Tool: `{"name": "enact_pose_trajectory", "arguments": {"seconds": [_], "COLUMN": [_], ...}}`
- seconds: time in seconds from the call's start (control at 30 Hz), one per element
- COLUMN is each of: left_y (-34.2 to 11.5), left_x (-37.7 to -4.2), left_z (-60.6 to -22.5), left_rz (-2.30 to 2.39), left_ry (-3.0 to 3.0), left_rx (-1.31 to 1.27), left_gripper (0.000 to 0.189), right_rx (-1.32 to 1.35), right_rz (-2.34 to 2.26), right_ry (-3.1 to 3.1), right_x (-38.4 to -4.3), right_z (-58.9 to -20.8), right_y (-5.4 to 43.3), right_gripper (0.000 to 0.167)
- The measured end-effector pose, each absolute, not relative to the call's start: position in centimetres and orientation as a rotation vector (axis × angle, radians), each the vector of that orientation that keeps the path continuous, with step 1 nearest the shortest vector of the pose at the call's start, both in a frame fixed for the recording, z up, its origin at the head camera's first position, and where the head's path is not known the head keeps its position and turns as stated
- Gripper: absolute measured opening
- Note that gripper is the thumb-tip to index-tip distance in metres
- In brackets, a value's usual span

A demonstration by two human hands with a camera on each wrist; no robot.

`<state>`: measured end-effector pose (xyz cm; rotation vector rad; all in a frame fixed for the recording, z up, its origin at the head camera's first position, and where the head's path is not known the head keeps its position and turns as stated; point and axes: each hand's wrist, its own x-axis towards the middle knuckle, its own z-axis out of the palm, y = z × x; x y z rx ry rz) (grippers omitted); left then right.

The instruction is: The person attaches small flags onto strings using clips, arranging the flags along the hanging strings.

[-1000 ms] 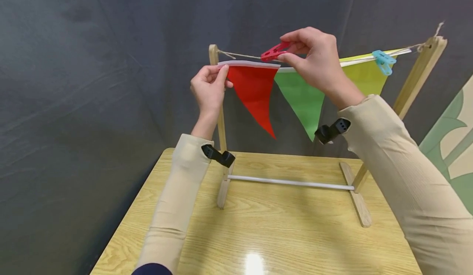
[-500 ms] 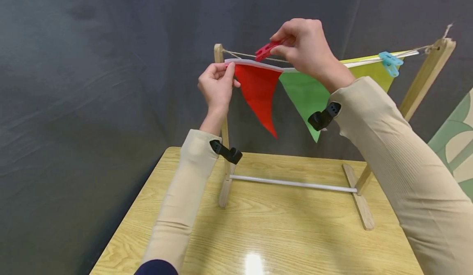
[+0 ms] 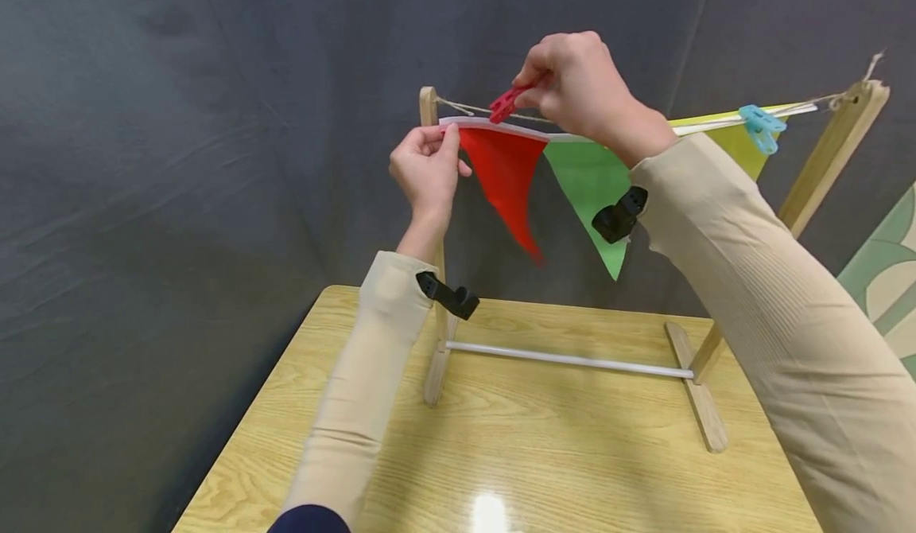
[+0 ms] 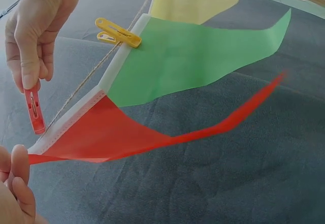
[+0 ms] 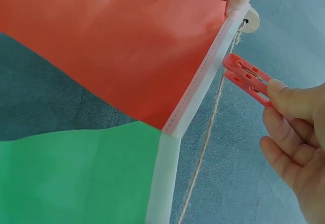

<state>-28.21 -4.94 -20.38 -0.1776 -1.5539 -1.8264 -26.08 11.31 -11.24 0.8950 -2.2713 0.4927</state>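
Note:
My left hand point(image 3: 427, 173) pinches the outer top corner of a red pennant point(image 3: 504, 169), at its white top band point(image 5: 199, 89). Between the thumb and fingers of my right hand point(image 3: 578, 86) is a red clothespin point(image 5: 249, 79). Its tip points at the twine point(image 5: 203, 155) near that corner and overlaps the twine in the right wrist view. Beside the red pennant hangs a green pennant point(image 3: 588, 191), joined along the band. A yellow clothespin point(image 4: 122, 34) clips the green one to the twine. Farther right, a light blue clothespin point(image 3: 762, 129) grips the yellow pennant point(image 3: 740, 149).
The twine runs between a left wooden post point(image 3: 428, 103) and a right wooden post point(image 3: 830, 151). A white rod point(image 3: 568, 357) links their feet on the wood-grain table point(image 3: 544, 453). A dark grey curtain point(image 3: 215, 159) hangs behind.
My right hand has moved left with the red clothespin, which now tilts more downward, closer to the left hand. The left hand keeps its pinch on the red pennant. The view has shifted slightly.

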Motion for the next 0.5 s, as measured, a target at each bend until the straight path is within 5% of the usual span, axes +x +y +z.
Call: {"name": "enact_pose_trajectory", "arguments": {"seconds": [0.5], "left_y": [-4.3], "left_x": [-28.4], "left_z": [-19.8], "left_rz": [-1.831], "left_ry": [-1.523], "left_rx": [-0.19], "left_gripper": [0.015], "right_rx": [0.93], "right_rz": [0.445], "right_ry": [-2.32], "right_x": [-26.6], "right_z": [-10.2], "right_y": [11.0], "right_gripper": [0.014]}}
